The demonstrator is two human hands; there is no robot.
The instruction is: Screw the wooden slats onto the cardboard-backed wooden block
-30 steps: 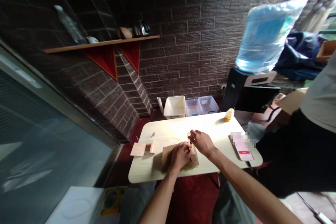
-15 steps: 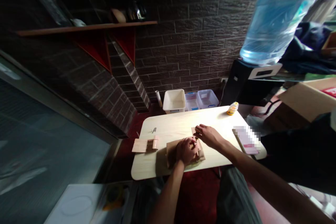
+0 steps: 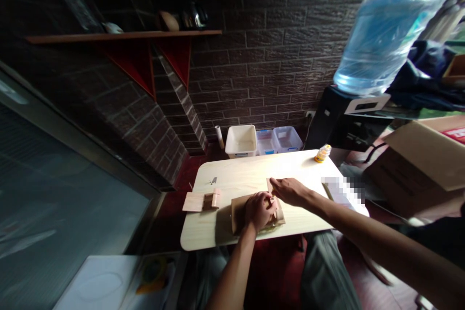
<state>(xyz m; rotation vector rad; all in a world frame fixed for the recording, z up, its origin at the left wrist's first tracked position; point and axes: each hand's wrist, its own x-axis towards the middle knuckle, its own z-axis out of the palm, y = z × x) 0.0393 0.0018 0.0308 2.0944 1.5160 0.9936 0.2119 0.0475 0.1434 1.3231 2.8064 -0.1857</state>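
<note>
A brown cardboard box-like piece [image 3: 239,208] lies near the front edge of the pale wooden table [image 3: 240,172]. My left hand [image 3: 260,210] rests over it with curled fingers, gripping its right part. At the far right corner of the piece, my right hand [image 3: 289,190] is closed, its fingertips close to those of my left hand. Whatever is pinched there is too small to make out. Beneath the right fingertips, a cardboard flap [image 3: 269,185] sticks out away from me.
To the left lie a flat light-brown piece with a rolled part [image 3: 194,202] and a small dark flat item [image 3: 214,180]. A yellow-capped bottle [image 3: 322,154] stands far right, near a blurred-out sheet [image 3: 339,196]. Plastic bins [image 3: 241,141] sit behind the table.
My right hand has turned slightly and its fingers have drawn more closed by the cardboard corner. My left hand stays on the cardboard. The camera view has shifted a little.
</note>
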